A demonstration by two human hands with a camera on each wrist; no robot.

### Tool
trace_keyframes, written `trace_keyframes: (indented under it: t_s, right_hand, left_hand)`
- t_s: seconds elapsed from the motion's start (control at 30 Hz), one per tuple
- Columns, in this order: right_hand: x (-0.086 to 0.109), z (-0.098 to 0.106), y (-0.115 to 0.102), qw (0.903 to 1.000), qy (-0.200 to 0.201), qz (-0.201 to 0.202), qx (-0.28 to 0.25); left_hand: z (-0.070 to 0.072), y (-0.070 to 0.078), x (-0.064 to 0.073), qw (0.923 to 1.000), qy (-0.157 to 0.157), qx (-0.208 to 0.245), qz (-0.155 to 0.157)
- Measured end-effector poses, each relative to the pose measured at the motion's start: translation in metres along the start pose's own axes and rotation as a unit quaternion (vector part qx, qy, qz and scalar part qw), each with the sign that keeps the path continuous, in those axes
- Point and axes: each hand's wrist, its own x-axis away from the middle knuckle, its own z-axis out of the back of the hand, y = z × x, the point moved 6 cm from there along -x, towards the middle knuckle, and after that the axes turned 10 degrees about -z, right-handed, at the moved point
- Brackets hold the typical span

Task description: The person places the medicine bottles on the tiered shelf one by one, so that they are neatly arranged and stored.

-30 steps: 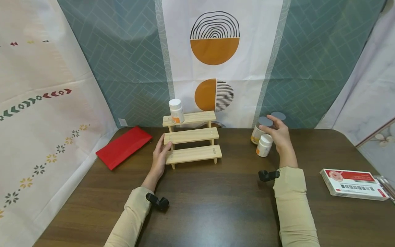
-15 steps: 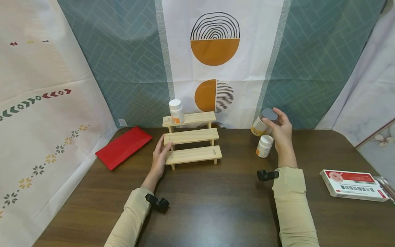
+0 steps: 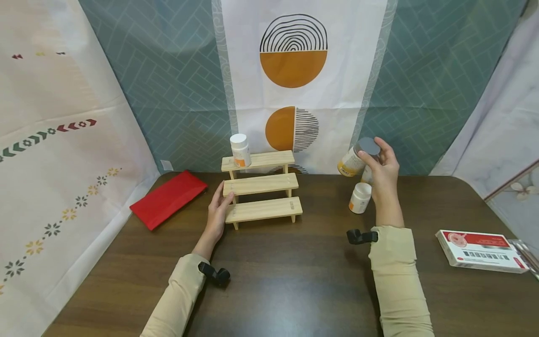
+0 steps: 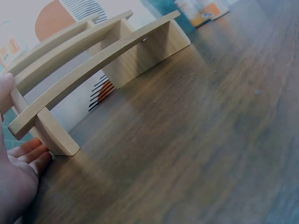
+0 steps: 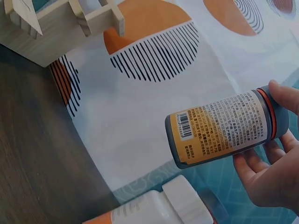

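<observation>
My right hand [image 3: 385,175] grips a pill bottle [image 3: 351,162] by its grey lid, raised off the table and tilted. Its yellow-and-white label [image 5: 217,126] faces the right wrist camera. Below it stands a small white pill bottle [image 3: 360,198]. Another bottle [image 3: 367,175] with a similar label is mostly hidden behind my right hand. At the left end of a three-step wooden stand [image 3: 261,184], my left hand [image 3: 216,213] holds the side, thumb near the middle step and fingers by the leg [image 4: 56,133]. A second white pill bottle [image 3: 241,152] stands on the top step.
A red envelope-like packet [image 3: 168,200] lies left of the stand. To the right rests a red-and-white box [image 3: 482,251], with thin metallic items [image 3: 524,255] beside it. Patterned cloth [image 3: 294,126] hangs behind the brown table [image 3: 286,281].
My right hand has lifted the grey-lidded bottle off the table and tipped it, its base swinging left. The other grey-lidded bottle has become mostly covered. My left hand stays at the stand.
</observation>
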Motion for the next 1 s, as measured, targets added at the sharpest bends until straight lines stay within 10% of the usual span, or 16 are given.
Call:
trace_keyframes:
  t_s: [0.6,1.0]
  right_hand:
    - [0.016,-0.055,0.015,0.9937,-0.091,0.017,0.063]
    - [0.019,-0.128,-0.019,0.9771,-0.162,0.072,0.117]
  left_hand:
    - [-0.001,-0.004,0.001,1.0,-0.003,-0.003,-0.005]
    - [-0.003,0.011,0.002,1.0,-0.001,-0.002,0.007]
